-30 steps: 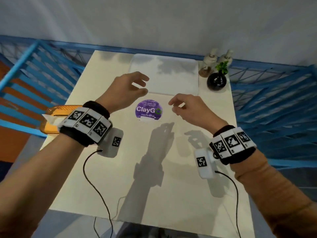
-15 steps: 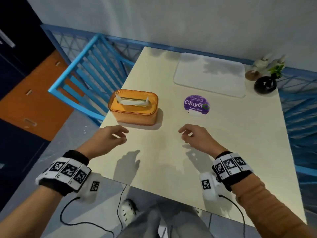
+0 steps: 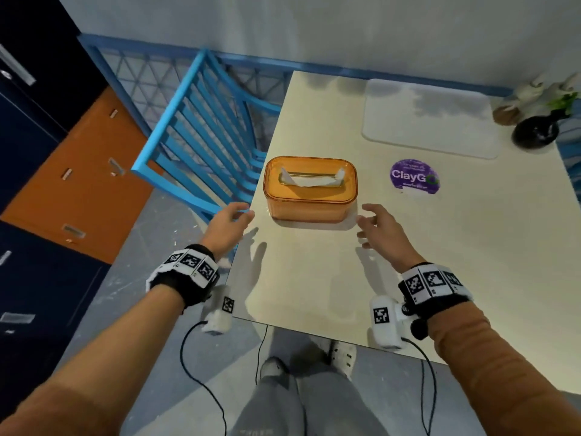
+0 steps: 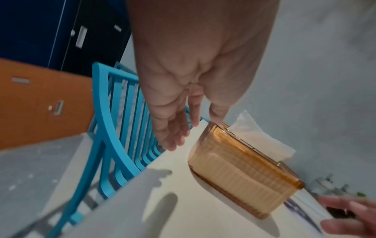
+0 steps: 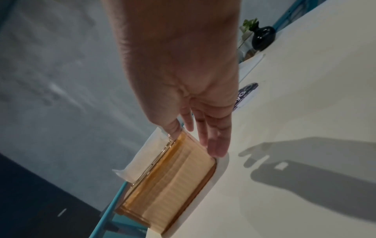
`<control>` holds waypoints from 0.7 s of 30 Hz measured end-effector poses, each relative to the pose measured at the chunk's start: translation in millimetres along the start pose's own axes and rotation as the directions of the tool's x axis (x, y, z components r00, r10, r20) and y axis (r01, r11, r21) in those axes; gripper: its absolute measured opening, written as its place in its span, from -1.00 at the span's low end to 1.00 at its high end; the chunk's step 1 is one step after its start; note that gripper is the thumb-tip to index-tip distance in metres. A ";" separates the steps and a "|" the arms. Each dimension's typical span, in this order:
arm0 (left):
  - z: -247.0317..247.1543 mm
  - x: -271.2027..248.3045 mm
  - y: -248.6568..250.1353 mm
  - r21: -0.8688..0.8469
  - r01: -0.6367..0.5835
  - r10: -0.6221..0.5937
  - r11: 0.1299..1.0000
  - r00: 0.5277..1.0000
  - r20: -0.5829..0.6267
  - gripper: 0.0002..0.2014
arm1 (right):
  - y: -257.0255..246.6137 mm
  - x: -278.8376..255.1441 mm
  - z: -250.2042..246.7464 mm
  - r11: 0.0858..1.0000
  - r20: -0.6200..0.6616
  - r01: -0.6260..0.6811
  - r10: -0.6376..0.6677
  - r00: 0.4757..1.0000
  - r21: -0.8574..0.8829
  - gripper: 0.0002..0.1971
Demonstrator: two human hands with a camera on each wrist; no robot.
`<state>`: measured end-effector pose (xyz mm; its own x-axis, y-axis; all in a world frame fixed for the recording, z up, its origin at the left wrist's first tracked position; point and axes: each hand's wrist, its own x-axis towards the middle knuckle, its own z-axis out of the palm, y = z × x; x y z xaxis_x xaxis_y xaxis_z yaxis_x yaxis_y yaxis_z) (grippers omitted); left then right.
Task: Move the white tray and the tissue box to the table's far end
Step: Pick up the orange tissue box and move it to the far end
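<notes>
An orange see-through tissue box (image 3: 310, 187) with a white tissue sticking out stands near the table's left edge. My left hand (image 3: 231, 221) hovers open just off the box's near left corner, over the table's edge, fingers straight (image 4: 173, 136). My right hand (image 3: 375, 223) hovers open at the box's near right corner, fingers extended (image 5: 211, 141). Neither hand touches the box (image 4: 242, 172) (image 5: 175, 185). The white tray (image 3: 430, 118) lies flat at the table's far end, by the wall.
A purple round sticker (image 3: 414, 177) lies between box and tray. A black vase with a green sprig (image 3: 536, 132) and small bottles (image 3: 515, 102) stand at the far right corner. A blue slatted chair (image 3: 201, 133) stands against the table's left side. Orange and navy cabinets (image 3: 72, 171) are further left.
The view swung left and both hands drew back from the tray at the far end, then moved forward to either side of the tissue box.
</notes>
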<state>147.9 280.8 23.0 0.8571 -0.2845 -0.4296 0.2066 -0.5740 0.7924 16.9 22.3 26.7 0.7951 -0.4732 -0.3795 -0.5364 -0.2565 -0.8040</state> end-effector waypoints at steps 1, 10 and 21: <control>5.2 5.6 5.0 -0.064 0.008 -0.009 0.998 1.000 -0.025 -0.57 | -3.5 5.0 2.1 0.999 -0.028 -0.019 0.020 0.999 0.043 -0.57; 38.2 53.5 23.3 -0.339 0.139 -0.152 0.930 0.988 -0.011 -0.40 | -13.7 50.7 19.6 0.941 -0.048 -0.170 0.192 0.980 0.294 -0.42; 48.4 105.9 42.5 -0.473 0.077 -0.031 0.878 0.994 0.105 -0.60 | -20.2 100.0 17.7 0.935 -0.128 -0.056 0.108 0.986 0.350 -0.77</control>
<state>224.7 189.2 -9.8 0.7959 -0.3457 -0.4970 0.4706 -0.1630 0.8671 112.3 -4.9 -3.1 0.6899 -0.6020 -0.4020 -0.4473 0.0821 -0.8906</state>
